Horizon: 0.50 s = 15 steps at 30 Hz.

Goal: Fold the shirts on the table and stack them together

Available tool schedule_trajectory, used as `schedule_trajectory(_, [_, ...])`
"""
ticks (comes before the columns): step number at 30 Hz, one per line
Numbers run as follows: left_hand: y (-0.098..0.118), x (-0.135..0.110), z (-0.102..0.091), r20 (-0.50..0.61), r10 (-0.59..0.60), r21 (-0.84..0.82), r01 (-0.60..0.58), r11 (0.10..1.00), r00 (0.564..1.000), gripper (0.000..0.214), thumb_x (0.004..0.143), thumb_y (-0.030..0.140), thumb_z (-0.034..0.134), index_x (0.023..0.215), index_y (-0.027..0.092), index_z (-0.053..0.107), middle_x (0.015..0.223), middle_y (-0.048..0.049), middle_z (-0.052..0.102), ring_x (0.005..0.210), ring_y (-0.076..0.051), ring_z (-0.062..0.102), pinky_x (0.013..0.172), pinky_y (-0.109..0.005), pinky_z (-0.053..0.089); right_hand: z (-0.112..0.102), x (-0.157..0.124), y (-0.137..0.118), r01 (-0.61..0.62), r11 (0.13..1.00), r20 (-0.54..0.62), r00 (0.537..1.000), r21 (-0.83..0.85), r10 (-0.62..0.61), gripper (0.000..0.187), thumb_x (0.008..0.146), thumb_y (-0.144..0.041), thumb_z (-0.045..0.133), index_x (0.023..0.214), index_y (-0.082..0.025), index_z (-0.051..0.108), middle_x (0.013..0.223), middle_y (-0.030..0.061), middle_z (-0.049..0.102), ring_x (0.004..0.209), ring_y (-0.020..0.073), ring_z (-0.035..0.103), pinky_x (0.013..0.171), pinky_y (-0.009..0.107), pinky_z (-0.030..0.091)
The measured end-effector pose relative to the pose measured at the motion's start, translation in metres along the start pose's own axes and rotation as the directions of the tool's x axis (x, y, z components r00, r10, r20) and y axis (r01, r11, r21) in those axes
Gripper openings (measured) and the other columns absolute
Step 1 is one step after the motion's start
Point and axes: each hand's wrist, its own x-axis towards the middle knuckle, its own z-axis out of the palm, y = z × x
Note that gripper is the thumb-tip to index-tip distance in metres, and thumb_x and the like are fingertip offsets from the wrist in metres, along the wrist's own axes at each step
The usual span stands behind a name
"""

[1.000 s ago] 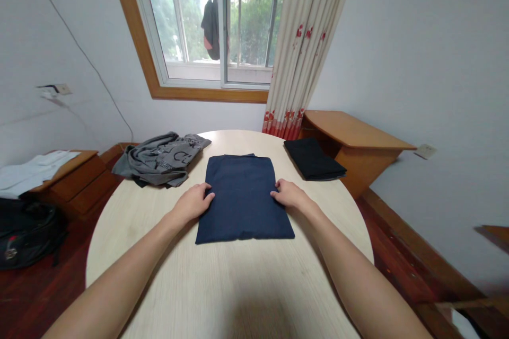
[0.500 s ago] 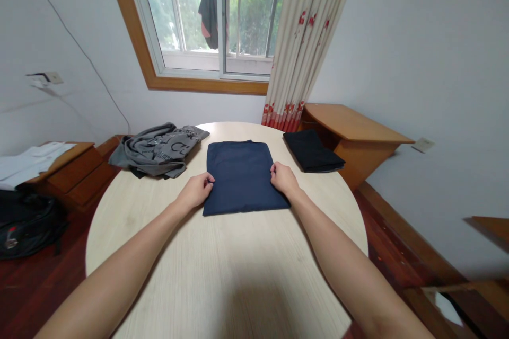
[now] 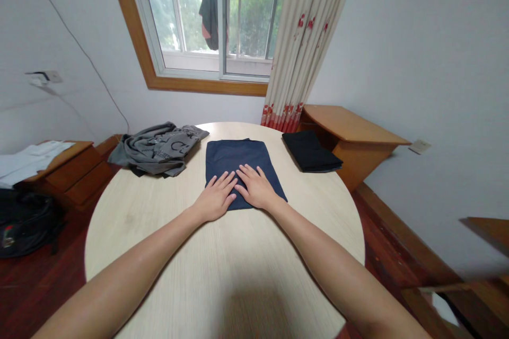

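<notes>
Two hands: your left hand and right hand lie palm down on the navy cloth, fingers spread and nearly straight, pinching nothing; the fingertips of one sit just beside the other hand.
Under your fingers: the near part of the cloth; your left hand hides its near-left corner, while its near-right corner shows past your right wrist. The far part lies uncovered beyond your fingertips.
Navy cloth: folded flat, midway across the tabletop and towards its far edge.
Feel of the cloth: it should be light, soft and hardly fragile, though its layers could slide. Take hold at its left and right sides, thumbs on top, fingers beneath every layer.
Grey pile: rumpled, at the tabletop's far-left edge, apart from the cloth.
Black cloth: folded, at the far-right edge, well apart from your hands.
Curtain: hangs beyond the far edge, beside the window.
</notes>
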Motion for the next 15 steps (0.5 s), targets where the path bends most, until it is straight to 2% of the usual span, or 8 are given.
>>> schedule_trajectory(3, [-0.004, -0.002, 0.003, 0.047, -0.011, 0.038, 0.009, 0.999, 0.999, 0.056, 0.102, 0.043, 0.034, 0.154, 0.023, 0.037, 0.163, -0.0089, 0.028, 0.152, -0.028, 0.021, 0.12, -0.055, 0.019, 0.006, -0.002, 0.008, -0.03, 0.999, 0.075, 0.997, 0.023, 0.029, 0.058, 0.102, -0.048, 0.036, 0.152, -0.019, 0.041, 0.16, 0.0108, 0.033, 0.15, 0.0259, 0.025, 0.121, 0.052, 0.017])
schedule_trajectory(7, [-0.01, -0.004, 0.001, 0.067, -0.046, 0.022, 0.044, 0.999, 0.997, 0.058, 0.1, 0.051, 0.037, 0.154, 0.029, 0.037, 0.163, -0.0058, 0.028, 0.152, -0.03, 0.019, 0.119, -0.059, 0.02, 0.009, -0.002, 0.028, -0.067, 0.998, 0.088, 0.994, 0.018, 0.065, 0.061, 0.102, -0.052, 0.033, 0.153, -0.019, 0.04, 0.161, 0.0094, 0.032, 0.151, 0.0243, 0.024, 0.122, 0.049, 0.017])
schedule_trajectory(11, [-0.021, -0.003, -0.005, 0.082, -0.113, 0.021, 0.111, 0.994, 0.99, 0.066, 0.097, 0.061, 0.037, 0.155, 0.03, 0.035, 0.165, -0.0048, 0.022, 0.152, -0.033, 0.016, 0.118, -0.058, 0.02, 0.008, 0.002, 0.054, -0.214, 0.977, 0.074, 0.974, 0.006, 0.213, 0.063, 0.102, -0.055, 0.033, 0.154, -0.02, 0.037, 0.163, 0.0082, 0.028, 0.152, 0.0259, 0.021, 0.121, 0.051, 0.017])
schedule_trajectory(15, [-0.04, -0.004, -0.008, 0.122, -0.207, 0.021, 0.206, 0.978, 0.971, 0.065, 0.1, 0.058, 0.031, 0.157, 0.028, 0.031, 0.166, -0.0058, 0.018, 0.153, -0.032, 0.015, 0.118, -0.058, 0.018, 0.007, 0.003, 0.075, -0.366, 0.93, 0.093, 0.928, 0.039, 0.361, 0.066, 0.101, -0.056, 0.034, 0.155, -0.018, 0.034, 0.164, 0.0103, 0.024, 0.151, 0.0274, 0.023, 0.121, 0.052, 0.018])
